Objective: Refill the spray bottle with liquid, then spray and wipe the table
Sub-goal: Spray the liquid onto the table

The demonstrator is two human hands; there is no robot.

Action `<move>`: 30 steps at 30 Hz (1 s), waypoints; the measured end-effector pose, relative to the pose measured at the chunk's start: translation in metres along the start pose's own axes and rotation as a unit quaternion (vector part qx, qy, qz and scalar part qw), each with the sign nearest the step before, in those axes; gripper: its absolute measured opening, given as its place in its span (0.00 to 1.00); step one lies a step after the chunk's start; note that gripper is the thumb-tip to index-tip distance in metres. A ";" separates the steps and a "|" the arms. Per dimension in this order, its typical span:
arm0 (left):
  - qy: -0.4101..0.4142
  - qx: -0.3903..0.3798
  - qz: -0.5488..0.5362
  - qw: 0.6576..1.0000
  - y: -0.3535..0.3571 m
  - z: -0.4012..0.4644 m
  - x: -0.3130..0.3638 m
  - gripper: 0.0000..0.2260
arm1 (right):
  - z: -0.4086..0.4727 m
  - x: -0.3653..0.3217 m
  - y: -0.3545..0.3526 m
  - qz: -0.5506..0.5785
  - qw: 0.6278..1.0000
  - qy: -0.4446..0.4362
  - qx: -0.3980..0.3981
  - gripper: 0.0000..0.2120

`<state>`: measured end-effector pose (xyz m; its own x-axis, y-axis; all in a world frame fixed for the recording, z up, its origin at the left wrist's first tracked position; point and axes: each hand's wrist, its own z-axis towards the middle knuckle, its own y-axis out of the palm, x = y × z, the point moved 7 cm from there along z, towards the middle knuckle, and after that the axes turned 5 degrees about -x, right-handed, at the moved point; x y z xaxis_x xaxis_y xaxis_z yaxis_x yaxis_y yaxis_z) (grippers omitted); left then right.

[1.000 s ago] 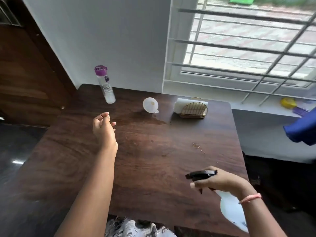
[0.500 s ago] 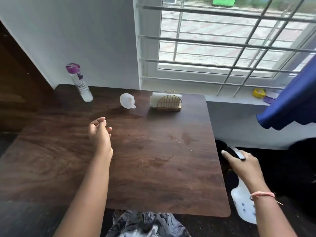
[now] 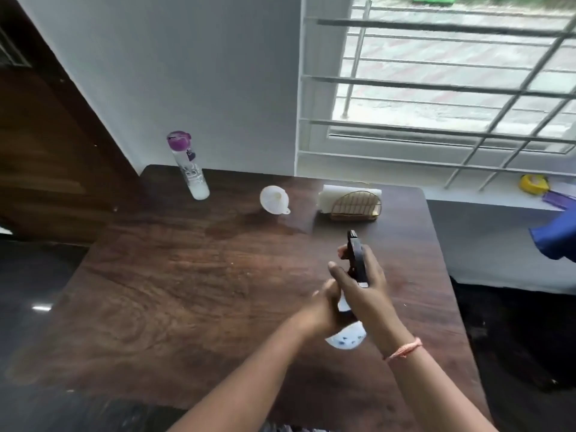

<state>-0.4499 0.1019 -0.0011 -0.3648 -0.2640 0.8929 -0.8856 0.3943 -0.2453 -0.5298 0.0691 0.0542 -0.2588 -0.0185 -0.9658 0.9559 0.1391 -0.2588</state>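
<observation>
The spray bottle (image 3: 350, 336) is held above the right half of the dark wooden worktop (image 3: 174, 294), its long axis tipped so the white base comes toward the person and the black nozzle head (image 3: 357, 260) points away, toward the far edge. The right hand (image 3: 364, 291) grips the head and neck; the left hand (image 3: 327, 310) wraps the body below. Along the far edge stand a purple-capped bottle (image 3: 190, 169), a white funnel (image 3: 275, 199) and a wire napkin holder (image 3: 353, 204).

The head camera is looking forward and down, close over the table (image 3: 174, 291), facing the window (image 3: 436, 88).
</observation>
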 end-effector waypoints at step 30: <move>0.047 0.172 0.071 0.981 -0.400 0.121 -0.078 0.08 | 0.119 0.103 0.123 -0.116 0.974 0.196 0.015 0.10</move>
<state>-0.1020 -0.1419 -0.0188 -0.4775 -0.1390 0.8676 -0.8784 0.0955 -0.4682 -0.4222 -0.0330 -0.0791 -0.4956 0.3349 -0.8014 0.8676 0.1475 -0.4749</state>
